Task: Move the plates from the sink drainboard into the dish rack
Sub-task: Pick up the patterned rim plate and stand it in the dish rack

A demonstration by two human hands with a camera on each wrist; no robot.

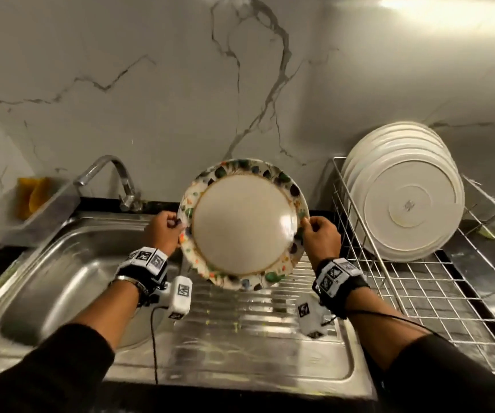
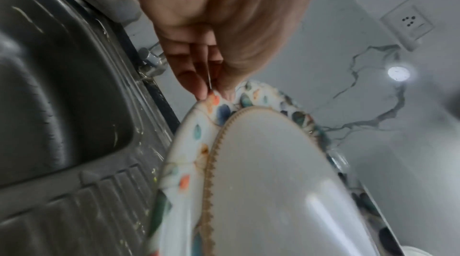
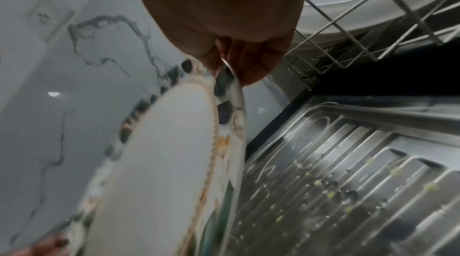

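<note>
dish rack (image 1: 419, 281) cut off rt, sink (image 1: 61, 263) blurred

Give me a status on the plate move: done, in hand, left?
Done: a row of white plates stands on edge in the wire dish rack. In hand: the left hand and right hand pinch opposite rims of a floral-rimmed plate above the ribbed drainboard. Left: racking it; the visible drainboard holds no other plates.

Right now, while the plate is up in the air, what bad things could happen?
The plate could slip: the left hand and right hand only pinch its rim, and it hangs tilted above the drainboard, so a drop might crack it. It could also knock the white plates leaning in the rack, or clip the rack's wire edge going in.
</note>
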